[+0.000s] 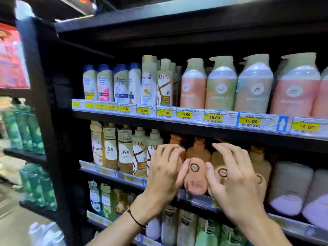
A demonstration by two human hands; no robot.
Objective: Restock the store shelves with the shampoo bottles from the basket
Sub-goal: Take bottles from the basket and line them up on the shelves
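On the middle shelf (193,198) a pink shampoo bottle (195,176) with a round logo stands upright at the front edge, in a row of similar tan and orange pump bottles (198,150). My left hand (165,173) is at its left side and my right hand (234,180) at its right. Each thumb touches a side of the pink bottle. The fingers of both hands are spread and loosely arched over the neighbouring bottles, which they partly hide. A tan bottle (221,172) shows under my right hand. The basket is out of view.
The upper shelf (195,128) carries price tags and rows of white, pink and green bottles (221,86). White packs (289,189) lie to the right on the middle shelf. Green and white bottles (207,231) fill the shelf below. A black upright (44,103) stands at the left.
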